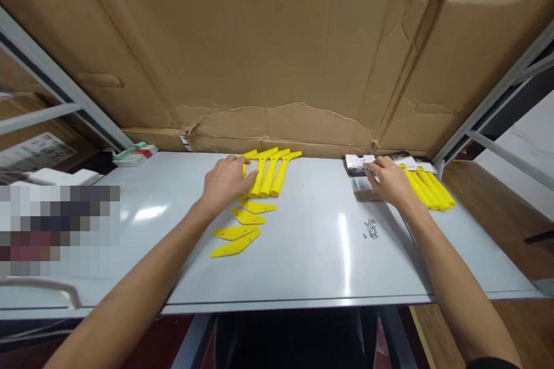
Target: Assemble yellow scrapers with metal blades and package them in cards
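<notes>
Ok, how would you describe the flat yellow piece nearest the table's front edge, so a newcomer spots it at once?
On the pale table, find the left hand by the yellow tubes. Below them, flat, bent yellow pieces step toward the front edge. The one you want is the last, with no other piece between it and that edge.

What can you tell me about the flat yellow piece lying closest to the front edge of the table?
The front flat yellow piece is a slim, bent blade, bright yellow and plastic-looking, tapering toward its ends. It lies flat on the pale, glossy table, slanting so its right end sits farther back. That end touches or nearly touches the next yellow blade; I can't tell which. The left hand is farther back, not touching it.
</notes>
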Demonstrator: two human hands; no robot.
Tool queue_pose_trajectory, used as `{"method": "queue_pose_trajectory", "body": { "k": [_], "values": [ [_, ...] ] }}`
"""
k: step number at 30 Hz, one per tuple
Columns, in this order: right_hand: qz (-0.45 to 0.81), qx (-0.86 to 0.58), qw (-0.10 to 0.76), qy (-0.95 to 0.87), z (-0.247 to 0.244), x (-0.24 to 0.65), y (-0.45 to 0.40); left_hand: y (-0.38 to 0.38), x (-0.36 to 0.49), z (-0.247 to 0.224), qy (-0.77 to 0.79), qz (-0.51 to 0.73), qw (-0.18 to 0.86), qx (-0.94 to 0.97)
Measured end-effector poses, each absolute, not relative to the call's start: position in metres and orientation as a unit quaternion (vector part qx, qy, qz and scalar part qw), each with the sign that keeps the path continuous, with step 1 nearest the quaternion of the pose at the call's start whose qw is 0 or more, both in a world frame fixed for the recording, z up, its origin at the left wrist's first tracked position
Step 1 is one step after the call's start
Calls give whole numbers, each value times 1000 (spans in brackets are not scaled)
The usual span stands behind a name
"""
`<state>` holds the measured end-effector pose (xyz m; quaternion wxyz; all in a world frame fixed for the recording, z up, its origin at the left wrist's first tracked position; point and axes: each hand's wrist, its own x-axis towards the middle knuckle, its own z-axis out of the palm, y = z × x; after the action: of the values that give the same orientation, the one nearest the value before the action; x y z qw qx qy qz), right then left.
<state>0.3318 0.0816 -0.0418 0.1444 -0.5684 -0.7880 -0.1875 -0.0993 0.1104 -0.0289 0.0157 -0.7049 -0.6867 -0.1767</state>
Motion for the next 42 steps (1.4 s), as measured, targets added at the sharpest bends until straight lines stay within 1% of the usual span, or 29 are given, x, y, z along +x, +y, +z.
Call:
{"method": "queue_pose_trajectory", "body": {
  "k": [1, 3, 9, 11, 13, 17, 19, 20, 23, 27, 30, 33, 36, 39, 41, 42],
  "values": [
    [-183, -552, 141, -801, -43, 325, 80, 121, -102, -32, -702, -130, 20, -700],
    [-174, -526, 134, -822, -45, 314, 77, 138, -106, -39, -717, -115, 25, -687],
    [-148, -505, 123, -842, -43, 309, 72, 156, -120, -57, -731, -139, 9, -668],
    [-123, -514, 129, -839, -41, 318, 72, 155, -130, -55, -728, -180, 26, -662],
    [-64, -528, 127, -837, -41, 332, 75, 151, -137, -48, -701, -263, 67, -659],
    [67, -555, 87, -825, -46, 352, 81, 135, -130, -34, -633, -367, 124, -670],
    [93, -554, 79, -824, -48, 355, 83, 122, -113, -33, -546, -432, 136, -705],
    [99, -551, 79, -825, -48, 354, 83, 115, -103, -34, -506, -443, 138, -727],
    [114, -545, 86, -826, -46, 350, 82, 94, -74, -39, -414, -421, 152, -793],
    [129, -539, 97, -826, -44, 347, 80, 72, -51, -45, -330, -396, 166, -841],
    [134, -543, 104, -822, -45, 349, 80, 63, -46, -48, -299, -379, 172, -859],
    [127, -537, 112, -827, -48, 349, 81, 60, -45, -52, -304, -358, 176, -865],
    [103, -535, 129, -829, -49, 348, 82, 59, -45, -54, -330, -343, 163, -864],
    [55, -560, 164, -810, -46, 344, 80, 55, -44, -50, -358, -354, 128, -855],
    [32, -580, 215, -785, -40, 336, 76, 48, -41, -44, -371, -389, 72, -840],
    [43, -582, 258, -770, -36, 331, 73, 44, -40, -39, -373, -413, 26, -831]
  ]
}}
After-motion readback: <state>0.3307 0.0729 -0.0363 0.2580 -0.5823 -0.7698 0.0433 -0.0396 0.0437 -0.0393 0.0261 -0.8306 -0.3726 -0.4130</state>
